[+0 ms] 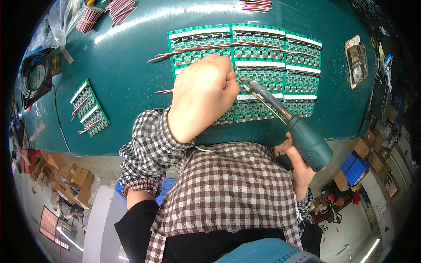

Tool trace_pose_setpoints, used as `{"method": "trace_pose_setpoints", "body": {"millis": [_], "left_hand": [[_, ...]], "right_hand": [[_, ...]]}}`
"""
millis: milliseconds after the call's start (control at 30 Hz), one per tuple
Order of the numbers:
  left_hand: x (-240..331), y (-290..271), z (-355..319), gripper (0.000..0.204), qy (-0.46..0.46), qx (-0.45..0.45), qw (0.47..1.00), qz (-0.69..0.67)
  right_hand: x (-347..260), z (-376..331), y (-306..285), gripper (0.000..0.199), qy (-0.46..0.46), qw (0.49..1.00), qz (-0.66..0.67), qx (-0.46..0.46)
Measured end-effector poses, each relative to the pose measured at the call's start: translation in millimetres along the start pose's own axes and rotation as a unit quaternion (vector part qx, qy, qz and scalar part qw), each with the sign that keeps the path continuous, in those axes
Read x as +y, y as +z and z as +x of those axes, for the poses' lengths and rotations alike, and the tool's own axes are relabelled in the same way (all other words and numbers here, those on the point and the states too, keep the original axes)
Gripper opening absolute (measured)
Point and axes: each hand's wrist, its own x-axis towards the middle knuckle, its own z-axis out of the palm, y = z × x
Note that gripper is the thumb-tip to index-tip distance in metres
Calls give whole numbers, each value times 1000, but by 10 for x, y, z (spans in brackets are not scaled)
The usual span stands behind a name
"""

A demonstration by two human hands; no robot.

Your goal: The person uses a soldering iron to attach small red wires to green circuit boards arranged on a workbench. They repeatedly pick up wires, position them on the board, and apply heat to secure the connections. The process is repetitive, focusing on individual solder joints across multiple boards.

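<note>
My left hand (pixel 204 94) is closed in a pinch over the green circuit boards (pixel 301 83). A thin red-and-white wire shows at its fingertips, and its palm hides some boards. In my right hand (pixel 301 168) is a soldering gun (pixel 310 142) with a dark green handle. The gun's metal tip and a thin brass-coloured tube beside it reach the boards just right of my left fingertips. Whether the tip touches a joint I cannot tell. More red-and-white wires (pixel 210 47) lie across the upper rows of the boards.
A smaller circuit board (pixel 90 107) with wires lies at the left of the green table (pixel 131 74). Behind it stands a black fan (pixel 36 78). Wire bundles (pixel 120 11) lie at the far edge. On the right is a worn, dirty block (pixel 356 62).
</note>
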Motion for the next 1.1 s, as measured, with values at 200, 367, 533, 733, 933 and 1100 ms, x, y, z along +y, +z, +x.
{"method": "trace_pose_setpoints", "body": {"millis": [200,367,533,733,933,1100], "left_hand": [[-12,6,-2,8,0,1,1000,-2],[-4,-5,2,8,-1,-5,1000,-2],[-8,1,-3,8,1,-1,1000,0],[-11,8,-3,8,5,2,1000,-1],[-6,-1,1,9,1,-5,1000,-2],[-1,0,0,8,0,-3,1000,1]], "right_hand": [[16,1,-9,35,1,1000,-10,-3],[-14,6,12,34,2,1000,-11,1],[-24,7,33,34,-2,1000,-9,13],[4,-5,0,37,-15,1000,-6,14],[-3,-4,-3,39,-5,1000,-1,10],[-50,-6,-2,28,1,999,39,13]]}}
